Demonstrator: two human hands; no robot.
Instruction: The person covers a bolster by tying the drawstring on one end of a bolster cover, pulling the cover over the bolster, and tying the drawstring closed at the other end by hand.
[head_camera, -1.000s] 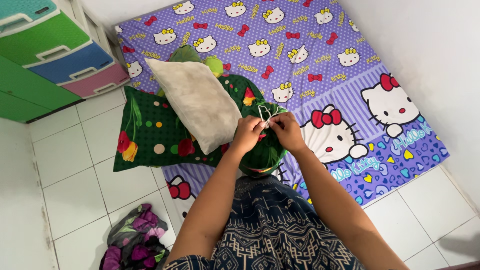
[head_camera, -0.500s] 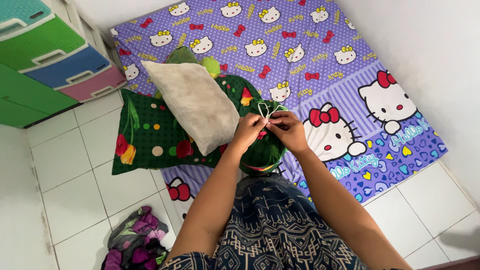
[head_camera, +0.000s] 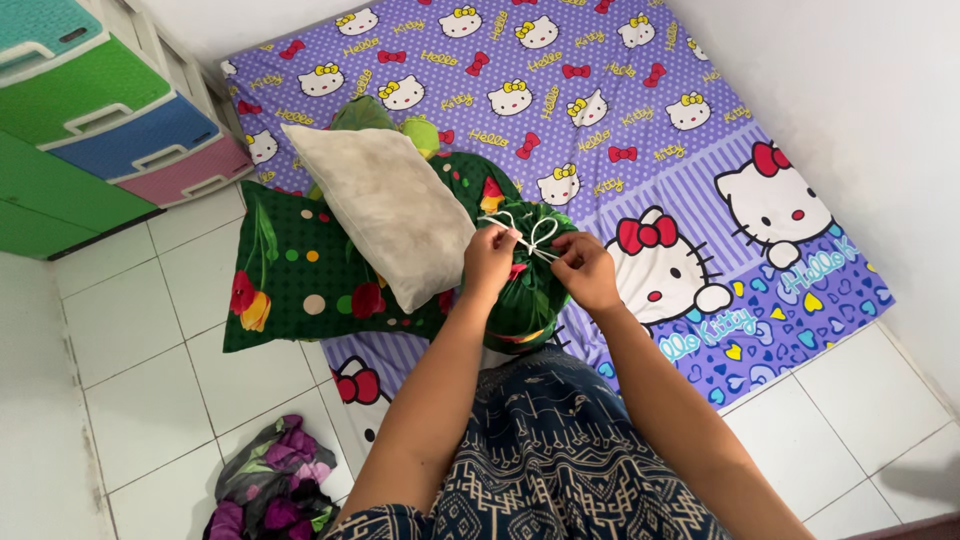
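A white drawstring (head_camera: 522, 232) crosses the gathered end of a green bolster cover (head_camera: 530, 285), which stands on end at the near edge of the mattress, right in front of the person's knees. The cord's loops and loose ends spread over the top of the bolster, between the two hands. The left hand (head_camera: 489, 262) sits on the bolster's left shoulder, fingers curled shut and pinching one strand of the cord. The right hand (head_camera: 587, 270) rests just to the right, fingers likewise closed on the other strand, so the two hands nearly meet above the bunched fabric.

Immediately left of the bolster, a bare cream pillow (head_camera: 385, 212) lies tilted across a flat green pillowcase (head_camera: 290, 285) printed with dots and red flowers; the pillow's near corner touches the bolster. All of these lie on a purple cartoon-cat bedsheet (head_camera: 640, 130) covering the mattress on the white tiled floor (head_camera: 150, 400). A plastic drawer unit (head_camera: 110, 130) in teal, green, blue and pink stands at upper left. A crumpled purple cloth (head_camera: 270, 485) lies on the tiles at lower left, well apart from the hands.
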